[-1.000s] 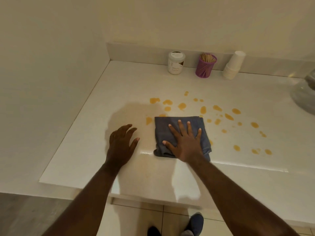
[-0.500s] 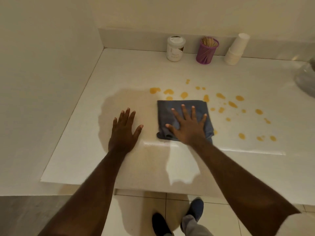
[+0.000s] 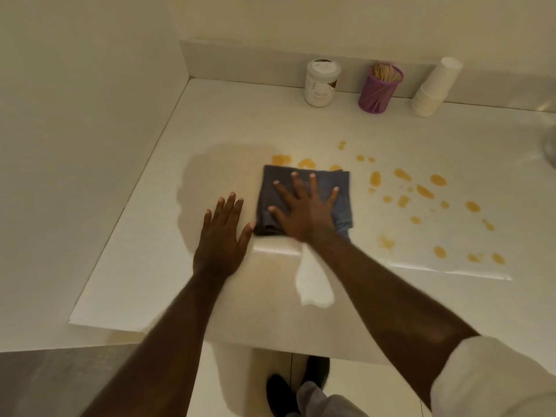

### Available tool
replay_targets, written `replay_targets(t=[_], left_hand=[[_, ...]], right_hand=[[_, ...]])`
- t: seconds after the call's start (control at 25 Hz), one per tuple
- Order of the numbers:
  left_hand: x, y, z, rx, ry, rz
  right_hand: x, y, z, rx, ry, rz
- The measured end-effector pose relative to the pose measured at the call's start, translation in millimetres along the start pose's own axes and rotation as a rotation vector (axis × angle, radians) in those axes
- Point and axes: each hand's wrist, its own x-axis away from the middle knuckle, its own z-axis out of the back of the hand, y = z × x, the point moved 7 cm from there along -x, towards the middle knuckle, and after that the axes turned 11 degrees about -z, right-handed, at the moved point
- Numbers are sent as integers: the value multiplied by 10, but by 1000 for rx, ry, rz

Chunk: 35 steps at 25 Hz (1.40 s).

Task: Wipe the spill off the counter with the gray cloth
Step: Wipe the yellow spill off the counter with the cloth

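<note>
The cloth (image 3: 304,200) is pressed flat on the tabletop (image 3: 228,121) under the right hand (image 3: 304,210), fingers spread apart. The left hand (image 3: 221,239) is laid flat just beside it, fingers nearly together. Orange spill (image 3: 424,191) drops are scattered to the cloth's right.

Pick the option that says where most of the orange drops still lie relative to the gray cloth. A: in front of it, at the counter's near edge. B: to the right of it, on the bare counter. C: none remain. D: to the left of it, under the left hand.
B: the orange drops are scattered across the counter to the right of the gray cloth, which the right hand presses flat.
</note>
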Motion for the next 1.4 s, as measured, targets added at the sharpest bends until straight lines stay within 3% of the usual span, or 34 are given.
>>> replay_targets(t=[0.12,0.2,0.4,0.52,0.68,0.84,1.0,1.16,1.4], left_hand=[[6,-6,0,-5,-11,-10],[-12,-6,-6,-5,-15,-7],[-39,-13,-17,8,-12,16],[-30,-18,-10,-8,2,29],[13,-22,-12,2,-10,42],[12,-19,1,1,-41,46],[-6,22,15,11,-33,49],[2,46,40,12,-11,27],[19,79,76,-19,-35,17]], right_hand=[[28,584,-23,-50,17,-186],[248,620,-92,-43,41,-210],[47,-313,-96,-49,72,33],[-534,-424,38,-90,25,39],[-1000,65,144,-62,-23,-58],[-805,751,164,-81,29,-227],[-384,549,-12,-54,29,-213],[-699,33,43,-92,14,-68],[-1421,996,277,-97,-18,-233]])
